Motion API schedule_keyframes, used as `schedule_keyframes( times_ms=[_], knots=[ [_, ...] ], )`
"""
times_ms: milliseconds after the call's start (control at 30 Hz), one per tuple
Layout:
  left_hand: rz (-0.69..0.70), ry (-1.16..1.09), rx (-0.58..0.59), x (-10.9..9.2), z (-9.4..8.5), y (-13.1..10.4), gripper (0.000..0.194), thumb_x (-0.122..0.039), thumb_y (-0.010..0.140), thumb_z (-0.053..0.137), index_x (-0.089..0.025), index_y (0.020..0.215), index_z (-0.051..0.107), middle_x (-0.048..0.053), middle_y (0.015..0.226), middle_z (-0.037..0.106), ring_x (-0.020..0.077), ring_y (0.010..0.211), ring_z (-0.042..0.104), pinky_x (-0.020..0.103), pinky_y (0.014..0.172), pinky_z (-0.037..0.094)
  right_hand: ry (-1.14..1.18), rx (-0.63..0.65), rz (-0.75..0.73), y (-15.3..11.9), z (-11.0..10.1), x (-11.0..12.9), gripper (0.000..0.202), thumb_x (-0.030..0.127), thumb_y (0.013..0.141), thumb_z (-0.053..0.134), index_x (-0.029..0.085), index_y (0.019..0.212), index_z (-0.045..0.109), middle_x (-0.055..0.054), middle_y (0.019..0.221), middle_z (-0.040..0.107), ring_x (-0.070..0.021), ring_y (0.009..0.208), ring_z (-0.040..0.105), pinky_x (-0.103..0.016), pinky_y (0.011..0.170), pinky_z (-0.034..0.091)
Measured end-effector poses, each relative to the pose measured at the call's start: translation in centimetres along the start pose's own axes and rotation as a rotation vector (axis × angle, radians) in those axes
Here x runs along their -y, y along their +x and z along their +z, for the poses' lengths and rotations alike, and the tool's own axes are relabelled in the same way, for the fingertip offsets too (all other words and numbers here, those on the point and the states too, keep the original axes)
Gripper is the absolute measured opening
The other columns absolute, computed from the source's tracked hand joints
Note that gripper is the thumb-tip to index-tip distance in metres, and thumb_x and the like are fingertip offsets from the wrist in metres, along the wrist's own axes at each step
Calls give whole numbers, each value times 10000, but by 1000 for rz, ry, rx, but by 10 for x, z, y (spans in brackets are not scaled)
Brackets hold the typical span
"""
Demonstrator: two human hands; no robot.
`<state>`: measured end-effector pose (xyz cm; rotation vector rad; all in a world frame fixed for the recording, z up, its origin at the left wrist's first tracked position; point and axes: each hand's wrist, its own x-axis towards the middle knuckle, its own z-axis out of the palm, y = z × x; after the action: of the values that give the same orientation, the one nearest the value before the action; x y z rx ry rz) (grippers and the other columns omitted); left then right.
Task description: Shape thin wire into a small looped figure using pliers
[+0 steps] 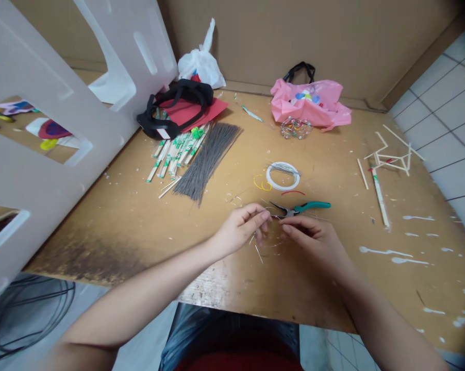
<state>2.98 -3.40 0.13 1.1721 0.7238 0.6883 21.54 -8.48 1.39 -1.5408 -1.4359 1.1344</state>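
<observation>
Near the front middle of the table, my left hand (250, 221) pinches a thin wire (274, 216) between thumb and fingers. My right hand (313, 237) is closed close beside it, its thumb and forefinger pinching what looks like the same wire. Fine loops of wire hang under and around both hands, though their exact course is hard to make out. Just behind the fingertips lie pliers (313, 205) with green handles and their jaws apart. A white ring-shaped spool (269, 178) with wire pieces, a yellow curled strand (259, 183) and a short red strand (293, 192) lie farther back.
At the back left are a bundle of grey wires (209, 159), wrapped chopsticks (174, 154) and a black head strap (178, 126). A pink bag (313, 100) stands behind a beaded wire piece (294, 128). A stick frame (391, 157) lies right. A white plastic stool (112, 123) borders the left.
</observation>
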Motion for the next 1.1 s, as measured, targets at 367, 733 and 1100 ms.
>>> schedule_keyframes(
  times_ms=[367, 733, 1100],
  knots=[
    [12, -128, -5, 7, -3, 5, 380, -511, 846, 513, -132, 848, 540, -10, 648, 592, 112, 492, 617, 244, 533, 477, 228, 74, 127, 7, -3, -4, 228, 436, 778, 637, 227, 867, 654, -27, 848, 720, -184, 822, 652, -343, 799, 486],
    [25, 68, -72, 1, 2, -1, 199, -324, 782, 629, -133, 824, 593, -42, 597, 539, 55, 487, 489, 187, 498, 399, 129, 80, 16, 3, 2, 0, 170, 377, 817, 597, 215, 845, 636, 8, 642, 658, -151, 653, 622, -298, 671, 479],
    [398, 711, -99, 9, 2, -4, 113, -194, 846, 548, -153, 823, 651, 19, 708, 633, 100, 639, 566, 209, 594, 423, -26, 39, -36, -2, 9, 7, 182, 340, 824, 574, 205, 708, 612, 11, 580, 624, -137, 582, 590, -265, 592, 462]
  ],
)
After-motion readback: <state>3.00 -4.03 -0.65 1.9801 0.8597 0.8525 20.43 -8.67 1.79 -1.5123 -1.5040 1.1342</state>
